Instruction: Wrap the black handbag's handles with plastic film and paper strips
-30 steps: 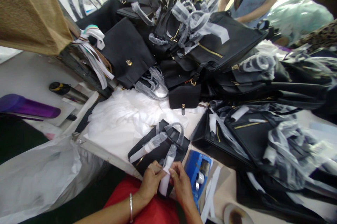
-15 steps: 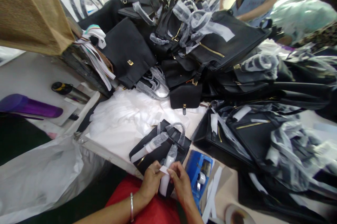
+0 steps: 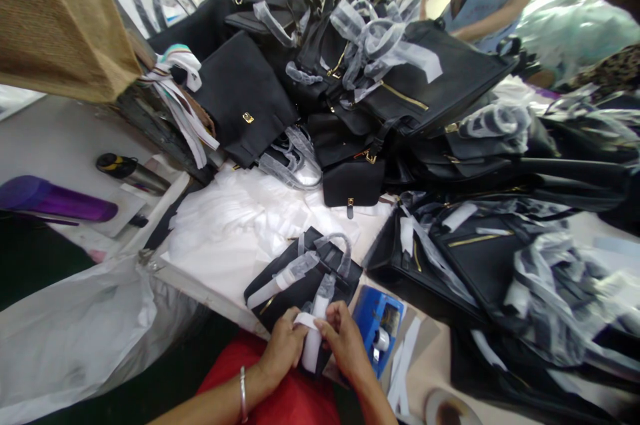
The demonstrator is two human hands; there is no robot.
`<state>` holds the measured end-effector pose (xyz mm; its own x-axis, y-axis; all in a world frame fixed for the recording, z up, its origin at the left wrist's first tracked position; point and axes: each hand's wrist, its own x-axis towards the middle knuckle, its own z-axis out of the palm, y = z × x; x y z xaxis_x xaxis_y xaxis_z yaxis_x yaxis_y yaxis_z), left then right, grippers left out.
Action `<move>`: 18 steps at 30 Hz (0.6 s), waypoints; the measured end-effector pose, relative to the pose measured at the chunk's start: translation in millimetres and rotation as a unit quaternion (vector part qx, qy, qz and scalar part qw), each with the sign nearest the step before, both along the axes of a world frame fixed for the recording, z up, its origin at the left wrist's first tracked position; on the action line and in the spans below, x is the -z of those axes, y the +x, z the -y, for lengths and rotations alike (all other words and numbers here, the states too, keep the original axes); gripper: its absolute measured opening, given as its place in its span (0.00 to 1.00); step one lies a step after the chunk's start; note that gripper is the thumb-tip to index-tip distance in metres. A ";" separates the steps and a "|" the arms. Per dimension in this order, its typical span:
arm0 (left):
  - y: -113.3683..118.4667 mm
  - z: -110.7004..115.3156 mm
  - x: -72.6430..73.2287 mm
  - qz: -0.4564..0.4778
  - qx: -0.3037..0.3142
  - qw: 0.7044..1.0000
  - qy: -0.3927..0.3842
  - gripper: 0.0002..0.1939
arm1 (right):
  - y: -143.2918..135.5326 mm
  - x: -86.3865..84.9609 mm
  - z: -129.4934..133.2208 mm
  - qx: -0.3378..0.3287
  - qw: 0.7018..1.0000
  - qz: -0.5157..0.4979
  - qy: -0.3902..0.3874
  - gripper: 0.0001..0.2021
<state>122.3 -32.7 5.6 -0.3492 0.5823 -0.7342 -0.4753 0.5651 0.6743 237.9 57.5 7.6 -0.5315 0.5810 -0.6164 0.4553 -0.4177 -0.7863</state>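
Observation:
A small black handbag point(image 3: 345, 286) lies at the table's front edge, against my red-clothed lap. Clear plastic and white wrapping cover its handles and straps. One white-wrapped strap point(image 3: 311, 353) runs down between my hands. Across this strap lies a short white strip point(image 3: 305, 321), its ends pinched in my fingers. My left hand point(image 3: 285, 344), with a bangle at the wrist, holds the strip's left end. At the right end, my right hand point(image 3: 345, 340) has thumb and fingers closed on it. Just right of the bag stands a blue tape dispenser point(image 3: 367, 308) with a white roll.
White strips point(image 3: 404, 365) lie beside the dispenser. Crumpled white sheets point(image 3: 235, 212) spread behind the bag. Black bags point(image 3: 245, 88) with plastic-wrapped handles pile up at the back and right. A purple bottle point(image 3: 60, 200) is at left. Another person's arm point(image 3: 485, 20) reaches in at the back.
The white strip now lies wider across the wrapped strap, its left end up near my left fingers. My right hand has shifted slightly; the bag has stayed nearly in place.

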 end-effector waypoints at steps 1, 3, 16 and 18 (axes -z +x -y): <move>-1.6 0.1 -1.3 -0.003 0.006 1.000 0.001 0.12 | -0.2 0.4 -1.1 -0.005 1.000 0.000 0.000 0.12; -4.4 0.8 -2.6 -0.010 0.018 1.000 0.003 0.12 | -0.1 1.7 -3.0 -0.014 1.000 -0.002 -0.001 0.13; -9.7 6.0 -5.2 0.044 0.012 0.999 0.020 0.23 | -0.6 8.3 -4.3 -0.024 0.999 0.038 0.027 0.16; -10.4 4.6 -6.8 0.043 0.010 0.999 0.018 0.24 | -1.2 9.6 -3.9 -0.021 0.999 0.042 0.019 0.15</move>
